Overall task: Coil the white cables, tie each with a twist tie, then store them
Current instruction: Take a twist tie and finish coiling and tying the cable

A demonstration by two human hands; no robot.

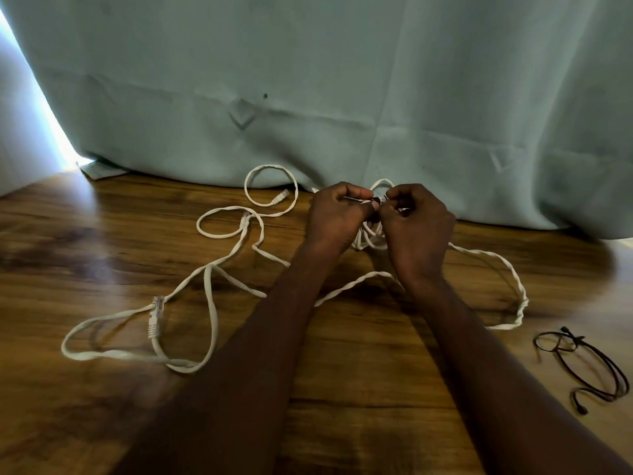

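Both hands, left hand (337, 214) and right hand (412, 217), pinch a twist tie (368, 201) over the coiled white cable (371, 236) beneath them. Risk: loose cable (210, 303) left of them stays uncoiled; the tie may slip.

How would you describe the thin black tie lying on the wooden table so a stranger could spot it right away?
Start at the brown wooden table in front of the pale green curtain, then look to its near right corner, right of the person's right forearm. The thin black wire tie lies there in loose loops, untouched by either hand. Unlike the flat white cables sprawled across the table, it is dark, much thinner and lies alone.
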